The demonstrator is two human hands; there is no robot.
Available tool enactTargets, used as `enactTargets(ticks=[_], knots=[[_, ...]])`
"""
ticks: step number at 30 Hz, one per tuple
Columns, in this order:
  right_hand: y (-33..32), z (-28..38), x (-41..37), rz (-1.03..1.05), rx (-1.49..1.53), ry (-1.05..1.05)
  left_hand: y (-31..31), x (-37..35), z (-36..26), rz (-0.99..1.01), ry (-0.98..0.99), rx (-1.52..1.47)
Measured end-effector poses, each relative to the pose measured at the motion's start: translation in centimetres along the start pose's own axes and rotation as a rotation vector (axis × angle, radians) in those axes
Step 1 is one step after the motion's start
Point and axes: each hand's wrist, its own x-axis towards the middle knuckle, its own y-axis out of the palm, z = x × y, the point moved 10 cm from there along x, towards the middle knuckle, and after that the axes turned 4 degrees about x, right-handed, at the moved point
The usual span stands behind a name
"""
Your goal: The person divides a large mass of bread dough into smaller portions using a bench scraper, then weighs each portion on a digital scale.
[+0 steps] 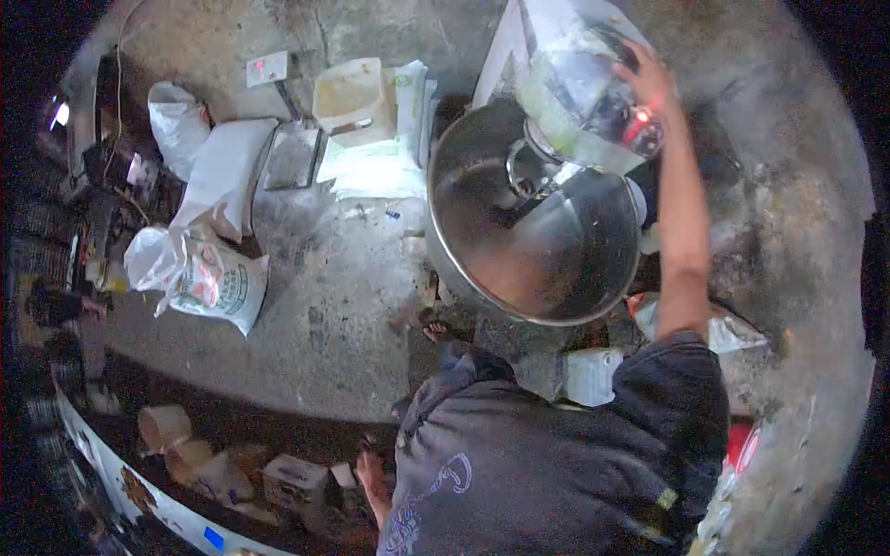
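Note:
My right hand (643,80) reaches to the upper side of a large mixer head (579,88), its fingers spread near the red light and dark panel. Below the head is a wide steel mixing bowl (556,264), with a metal mixing tool (524,171) over its inside. The bowl's inner wall shines, and a blurred brownish patch shows low in it. At the lower left of my body, my left hand (368,460) hangs low in dim light, away from the mixer; its fingers are too dark and small to make out.
Several white sacks (218,287) lie on the left floor. A square tub (355,100) stands on stacked bags beside a floor scale (294,157). A white jerrycan (591,375) is below the bowl. Containers (297,482) line the lower left. Another person's hand (95,307) shows at far left.

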Motion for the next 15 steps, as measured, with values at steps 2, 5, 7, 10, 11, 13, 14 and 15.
enactTargets(ticks=[2,5,7,10,11,13,14,15], knots=[[1.5,-2.4,0.9,0.197,0.183,0.059,3.1,3.0,-6.5,0.104,0.387,-0.435],[0.1,-0.6,1.6,0.28,0.26,-0.075,3.3,3.6,-13.1,0.046,0.233,-0.179],[-0.4,0.5,1.9,0.273,0.268,-0.122,3.9,3.3,-17.8,0.046,0.395,-0.3],[-0.6,1.4,2.1,0.232,0.145,-0.182,4.2,4.4,-16.8,-0.049,0.417,-0.166],[-0.6,1.2,2.3,0.18,0.088,-0.229,4.6,5.4,-16.4,0.005,0.327,-0.187],[-0.9,-0.4,3.7,0.11,0.163,-0.227,5.1,4.8,-15.3,-0.029,0.239,-0.014],[-1.5,-1.2,5.1,0.008,0.042,-0.279,4.9,3.4,-15.8,-0.048,0.207,-0.004],[-1.1,-6.0,7.2,-0.114,-0.14,-0.507,4.8,1.5,-16.2,-0.064,0.174,0.009]])
